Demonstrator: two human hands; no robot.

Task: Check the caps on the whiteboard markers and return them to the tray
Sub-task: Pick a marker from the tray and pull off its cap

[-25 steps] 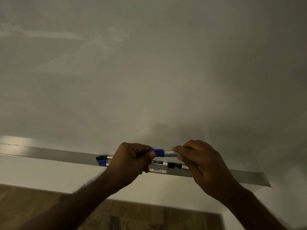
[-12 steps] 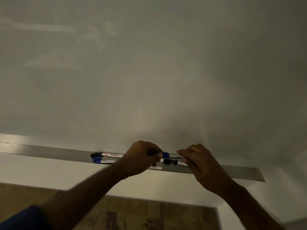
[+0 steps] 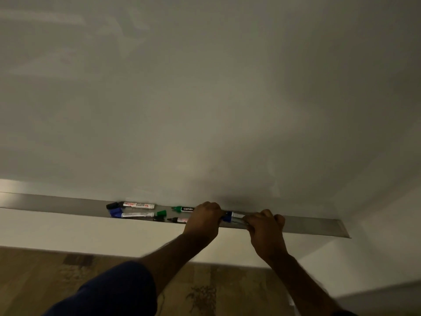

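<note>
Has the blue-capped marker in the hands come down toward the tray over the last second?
Yes. The blue-capped marker, held by the left hand and right hand, has dropped from above the tray to level with it.

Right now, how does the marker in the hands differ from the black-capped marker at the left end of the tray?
The blue-capped marker is held over the tray, the left hand gripping its cap end and the right hand its barrel. The black-capped marker lies loose in the tray, untouched. Their caps are blue and black. The held marker is mostly hidden; the other shows full length. Both lie along the tray.
</note>
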